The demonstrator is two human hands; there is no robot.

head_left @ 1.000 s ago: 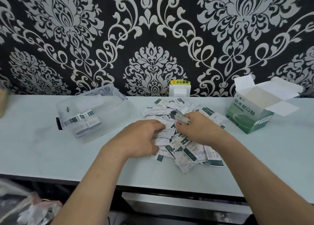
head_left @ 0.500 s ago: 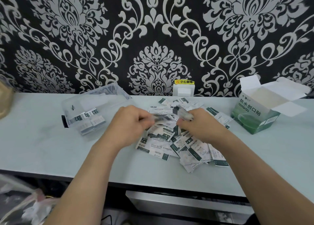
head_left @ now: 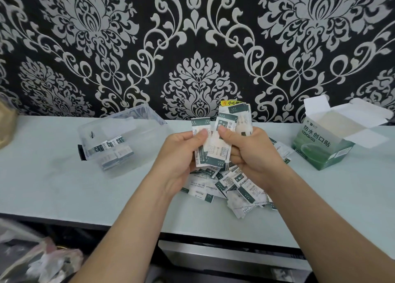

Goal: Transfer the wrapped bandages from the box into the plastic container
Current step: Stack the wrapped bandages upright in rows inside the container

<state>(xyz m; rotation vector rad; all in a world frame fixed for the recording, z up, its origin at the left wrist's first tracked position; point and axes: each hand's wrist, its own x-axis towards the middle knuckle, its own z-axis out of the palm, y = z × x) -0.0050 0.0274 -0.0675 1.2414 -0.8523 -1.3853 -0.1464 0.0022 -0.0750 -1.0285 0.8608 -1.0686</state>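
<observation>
Both hands hold a bunch of white-and-green wrapped bandages [head_left: 222, 137] upright above the table. My left hand [head_left: 181, 154] pinches the bunch from the left with thumb on top. My right hand [head_left: 252, 152] grips it from the right. Below the hands a loose pile of wrapped bandages [head_left: 230, 186] lies on the table. The clear plastic container [head_left: 119, 133] stands to the left with a few bandages inside. The open green-and-white box [head_left: 324, 145] stands at the right, flaps up.
The pale table [head_left: 53, 175] runs along a black-and-white patterned wall [head_left: 192, 47]. A yellow-labelled socket [head_left: 230, 103] sits on the wall behind the held bunch. Below the table's front edge lie crumpled plastic bags [head_left: 36, 261] at the left and a grey drawer front [head_left: 224, 259].
Both hands have lifted off the pile, raising a gathered bunch of bandages upright between them. The view has also moved closer to the table.
</observation>
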